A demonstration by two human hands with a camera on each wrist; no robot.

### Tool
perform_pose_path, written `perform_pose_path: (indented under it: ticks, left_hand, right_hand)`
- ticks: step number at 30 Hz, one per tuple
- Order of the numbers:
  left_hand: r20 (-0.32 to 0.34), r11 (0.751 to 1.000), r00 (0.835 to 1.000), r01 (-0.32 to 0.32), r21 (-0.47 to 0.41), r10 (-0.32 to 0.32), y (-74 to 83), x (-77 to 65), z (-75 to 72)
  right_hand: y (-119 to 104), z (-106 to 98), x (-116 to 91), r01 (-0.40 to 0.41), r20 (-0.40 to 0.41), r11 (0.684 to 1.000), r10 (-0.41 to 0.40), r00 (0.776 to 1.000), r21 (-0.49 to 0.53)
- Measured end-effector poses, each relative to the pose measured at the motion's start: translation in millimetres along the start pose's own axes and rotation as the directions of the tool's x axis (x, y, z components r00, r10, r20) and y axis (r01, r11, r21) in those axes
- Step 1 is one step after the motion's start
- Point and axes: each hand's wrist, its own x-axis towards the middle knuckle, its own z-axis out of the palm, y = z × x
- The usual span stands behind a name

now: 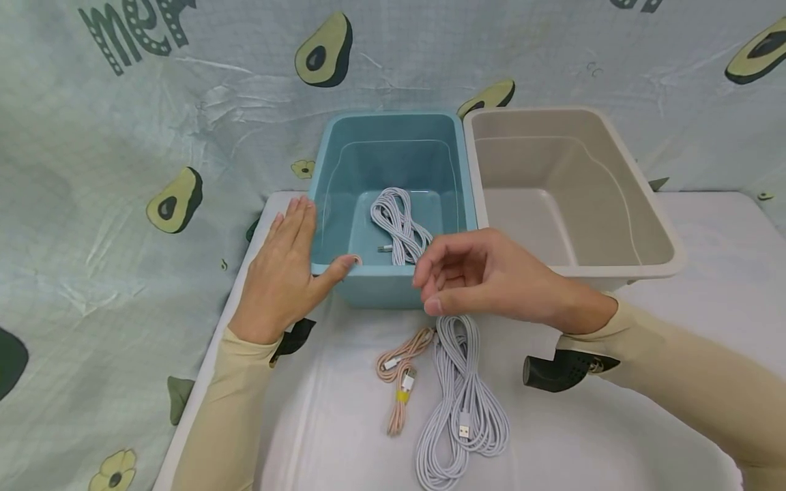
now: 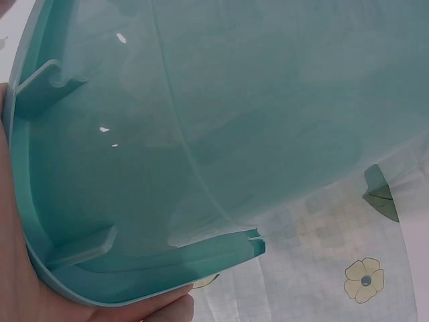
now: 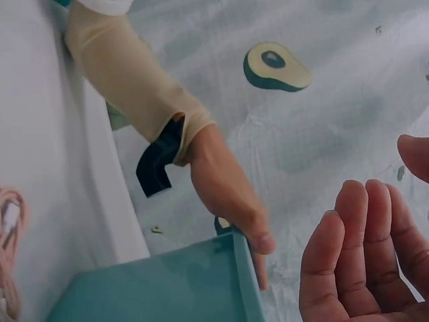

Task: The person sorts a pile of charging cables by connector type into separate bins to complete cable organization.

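My left hand (image 1: pixel 279 269) rests on the front left corner of the blue bin (image 1: pixel 405 271), fingers straight along the left rim and thumb over the front rim. Inside that bin lies a coiled white cable (image 1: pixel 393 217), its lower part cut off from view by the front wall. A small pinkish curve shows by the left thumb's tip, too little to identify. Above the bin's front right corner hovers my right hand (image 1: pixel 485 276), fingers loosely curled with nothing between them. In the right wrist view, the right fingers (image 3: pixel 355 248) and thumb stand apart.
Right of the blue bin stands a beige bin (image 1: pixel 522 198). In front of the bins, a pink cable bundle (image 1: pixel 399 402) with a yellow tie lies beside a larger white cable coil (image 1: pixel 467 389) on the white table (image 1: pixel 331 409). An avocado-print sheet (image 1: pixel 245 102) hangs behind.
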Motion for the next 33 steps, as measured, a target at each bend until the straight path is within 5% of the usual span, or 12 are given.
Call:
perform_pose_path:
  ticks: [11,19,33]
  left_hand:
    - [0.001,1.000,1.000,-0.008,-0.001,0.008,-0.6,-0.1,-1.1]
    - [-0.014,1.000,1.000,-0.021,-0.006,0.021,-1.1,0.1,0.8]
    - [-0.026,0.999,0.999,-0.032,-0.026,0.031,-1.3,-0.1,1.3]
  right_hand:
    - [27.9,3.8,-18.3,0.001,0.074,0.994,-0.009,0.997,0.113]
    - [54.3,7.1,-28.4,-0.027,0.081,0.998,0.022,0.996,0.060]
    - [95.9,-0.4,-42.5,-0.258,-0.048,0.964,0.256,0.966,-0.058]
